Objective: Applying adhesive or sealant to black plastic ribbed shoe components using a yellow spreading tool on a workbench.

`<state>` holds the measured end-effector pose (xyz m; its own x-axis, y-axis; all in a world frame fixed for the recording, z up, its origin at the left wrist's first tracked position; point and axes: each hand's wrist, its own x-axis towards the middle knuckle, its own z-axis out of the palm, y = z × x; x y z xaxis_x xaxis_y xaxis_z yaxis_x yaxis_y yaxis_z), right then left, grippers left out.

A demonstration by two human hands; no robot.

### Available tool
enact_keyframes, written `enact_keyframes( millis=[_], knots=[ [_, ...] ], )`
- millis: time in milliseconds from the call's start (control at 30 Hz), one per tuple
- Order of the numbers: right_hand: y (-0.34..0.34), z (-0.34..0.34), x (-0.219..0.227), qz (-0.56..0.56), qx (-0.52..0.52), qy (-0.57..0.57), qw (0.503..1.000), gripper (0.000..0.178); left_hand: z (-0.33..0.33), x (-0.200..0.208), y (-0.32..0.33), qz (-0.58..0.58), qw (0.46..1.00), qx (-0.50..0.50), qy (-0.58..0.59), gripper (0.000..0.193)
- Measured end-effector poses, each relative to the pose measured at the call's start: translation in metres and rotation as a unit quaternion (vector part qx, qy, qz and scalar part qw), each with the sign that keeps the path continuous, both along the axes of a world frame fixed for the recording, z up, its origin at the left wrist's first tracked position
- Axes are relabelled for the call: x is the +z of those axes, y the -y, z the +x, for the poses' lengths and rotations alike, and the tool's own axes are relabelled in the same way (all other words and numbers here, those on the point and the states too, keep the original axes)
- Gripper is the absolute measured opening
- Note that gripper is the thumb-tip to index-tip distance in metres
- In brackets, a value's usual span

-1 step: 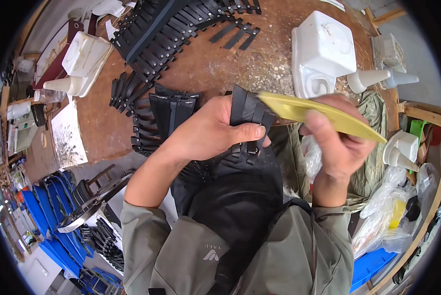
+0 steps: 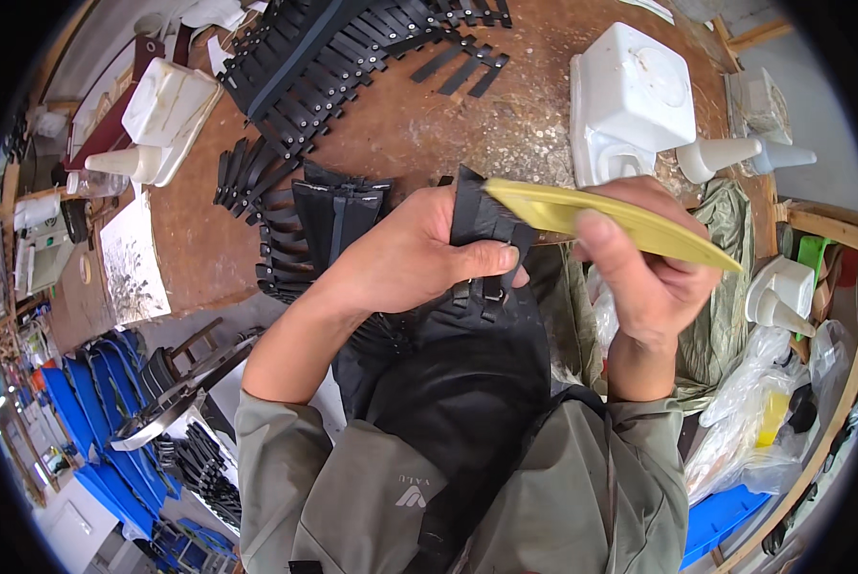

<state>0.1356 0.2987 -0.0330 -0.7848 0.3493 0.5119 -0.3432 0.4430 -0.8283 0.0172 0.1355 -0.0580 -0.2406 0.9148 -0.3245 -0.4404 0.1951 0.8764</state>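
Observation:
My left hand (image 2: 419, 253) is closed on a black strap piece (image 2: 474, 222), its thumb pressed across the front. Small metal fittings (image 2: 477, 291) show on short strap ends below the thumb. My right hand (image 2: 647, 253) pinches a long, flat, curved yellow tool (image 2: 601, 212) that looks like a brush. The tool's left tip meets the upper part of the strap piece, and its underside is mostly hidden. Left of my left hand, a bundle of black straps (image 2: 341, 212) lies at the table edge. A black apron (image 2: 448, 383) covers my lap.
On the brown table (image 2: 467, 115) lie riveted black strips (image 2: 324, 77) at the back. White plastic containers stand left (image 2: 166, 105) and right (image 2: 635, 86). A stained paper (image 2: 134, 258) lies at the left edge. Clear plastic bags (image 2: 749, 411) sit lower right, blue chairs (image 2: 104, 402) lower left.
The yellow tool and my right hand have shifted slightly left, its tip further over the strap piece. My left hand holds its place.

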Motion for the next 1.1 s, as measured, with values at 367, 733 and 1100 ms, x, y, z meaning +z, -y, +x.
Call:
enact_keyframes(
  millis=[367,733,1100],
  knots=[
    [0.008,-0.012,0.005,0.06,0.034,0.002,0.998,0.014,-0.001,-0.001,0.007,0.018,0.999,-0.029,-0.034,0.023],
    [0.009,0.006,0.006,-0.006,-0.043,0.052,0.998,0.013,0.001,0.004,0.009,-0.001,1.0,0.011,-0.028,0.022],
    [-0.005,0.015,-0.009,-0.008,-0.105,0.067,0.992,0.013,-0.003,0.007,0.013,-0.032,0.996,0.026,-0.077,0.015]
  ],
)
